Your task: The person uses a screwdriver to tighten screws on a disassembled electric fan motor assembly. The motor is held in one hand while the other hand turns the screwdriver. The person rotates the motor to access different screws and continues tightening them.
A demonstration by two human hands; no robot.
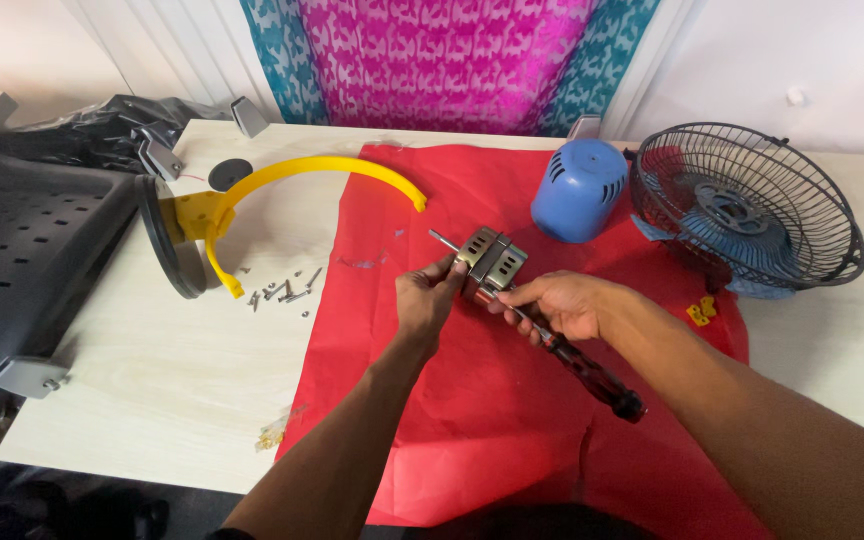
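Observation:
My left hand (424, 302) grips a small metal fan motor (489, 264) with a slotted silver casing and a thin shaft sticking out to the upper left. It is held just above the red cloth (472, 400). My right hand (557, 305) holds a screwdriver (592, 375) with a dark red and black handle. Its shaft points up to the motor's underside, and the tip is hidden behind the casing.
A blue motor cover (578, 190) and a black wire fan guard with blue blades (747, 210) stand at the back right. A yellow curved bracket on a dark round base (207, 215) lies left, with several loose screws (282, 292) beside it. A black perforated chair seat (12, 250) is far left.

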